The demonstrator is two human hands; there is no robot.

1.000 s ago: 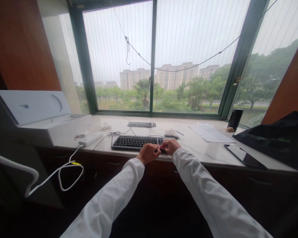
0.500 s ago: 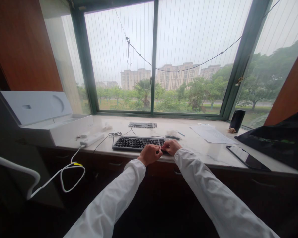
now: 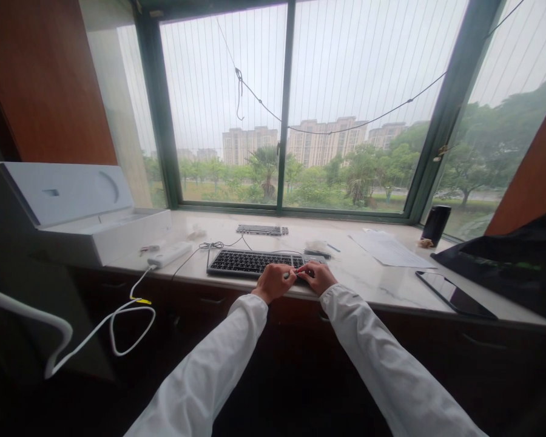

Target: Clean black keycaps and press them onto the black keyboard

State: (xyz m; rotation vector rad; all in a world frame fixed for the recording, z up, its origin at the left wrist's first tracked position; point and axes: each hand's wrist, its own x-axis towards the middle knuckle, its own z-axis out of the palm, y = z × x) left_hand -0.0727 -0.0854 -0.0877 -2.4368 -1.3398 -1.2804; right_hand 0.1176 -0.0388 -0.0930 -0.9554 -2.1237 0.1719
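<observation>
A black keyboard (image 3: 246, 261) with a grey rim lies near the counter's front edge, and its right end is partly covered by my hands. My left hand (image 3: 275, 283) is closed over the keyboard's front edge, thumb and finger pinched together. Just beside it, my right hand (image 3: 317, 277) is pinched too, its fingertips almost meeting the left ones. Whatever small thing sits between the fingertips is too small to name. Behind the keyboard's right end lies a dark object with a clear plastic bag (image 3: 317, 247).
A grey strip of keys (image 3: 262, 230) lies behind the keyboard, with a dark cable (image 3: 212, 245) to its left. On the left are an open white box (image 3: 131, 233) and a white power strip (image 3: 169, 254). Papers (image 3: 389, 247), a tablet (image 3: 455, 292) and a black cylinder (image 3: 435, 224) lie right.
My right hand has turned slightly and shifted a little right, with its fingers more extended. The left hand stays nearly where it was, still pinched. The view has tilted slightly.
</observation>
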